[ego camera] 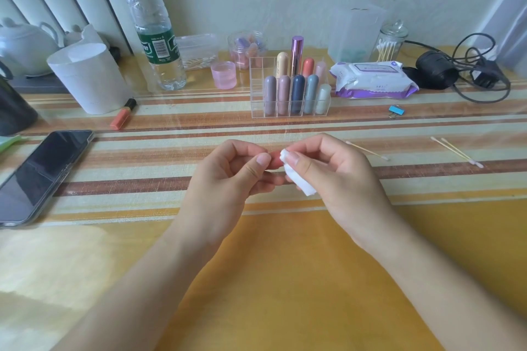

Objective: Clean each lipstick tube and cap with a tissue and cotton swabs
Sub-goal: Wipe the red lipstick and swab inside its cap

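Note:
My left hand pinches a small pink-red lipstick piece over the middle of the table; most of it is hidden by my fingers. My right hand holds a folded white tissue pressed against that piece. Behind them a clear acrylic organiser holds several upright lipsticks in pastel, blue and metallic purple. A coral lipstick lies on the table to the left. One cotton swab lies just right of my right hand, and two used swabs lie further right.
A phone lies at the left. Along the back stand a water bottle, a white paper roll, a pink cup, a wipes pack, a swab jar and cables. A blue binder clip lies near the wipes.

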